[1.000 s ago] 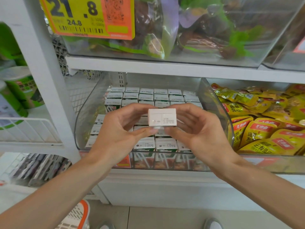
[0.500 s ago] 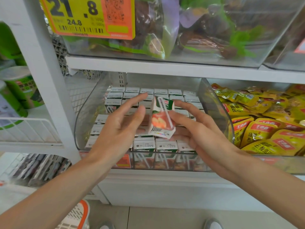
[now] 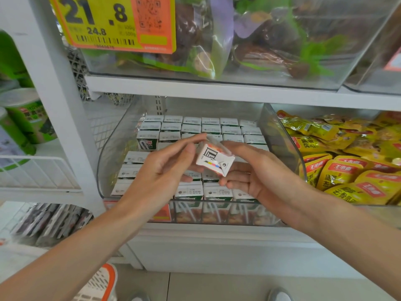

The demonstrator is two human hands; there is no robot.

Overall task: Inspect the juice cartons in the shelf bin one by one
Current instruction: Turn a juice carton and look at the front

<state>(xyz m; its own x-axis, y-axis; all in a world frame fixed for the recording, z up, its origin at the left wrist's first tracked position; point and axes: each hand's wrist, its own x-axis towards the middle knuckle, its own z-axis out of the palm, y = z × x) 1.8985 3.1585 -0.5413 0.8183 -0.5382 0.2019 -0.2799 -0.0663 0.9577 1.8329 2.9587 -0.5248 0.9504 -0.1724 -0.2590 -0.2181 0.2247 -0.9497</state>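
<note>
A small juice carton point(image 3: 213, 161) is held tilted in front of the clear shelf bin point(image 3: 112, 153), its white underside with black print and a colour strip facing me. My left hand point(image 3: 160, 172) pinches the carton's left edge with thumb and forefinger. My right hand point(image 3: 260, 177) holds it from the right, forefinger over the top and the other fingers curled beneath. Several rows of identical cartons point(image 3: 191, 127) stand upright in the bin, white tops up.
Yellow snack pouches point(image 3: 347, 166) fill the bin to the right. Above, another clear bin point(image 3: 260, 51) of bagged goods carries a yellow and orange price tag point(image 3: 112, 22). Green cups point(image 3: 26, 118) stand on the left shelf. A white basket with an orange rim point(image 3: 99, 283) sits low left.
The carton has been turned between both hands: first its white top faced me, then its printed fruit side, now its underside. The hands stayed in front of the bin.
</note>
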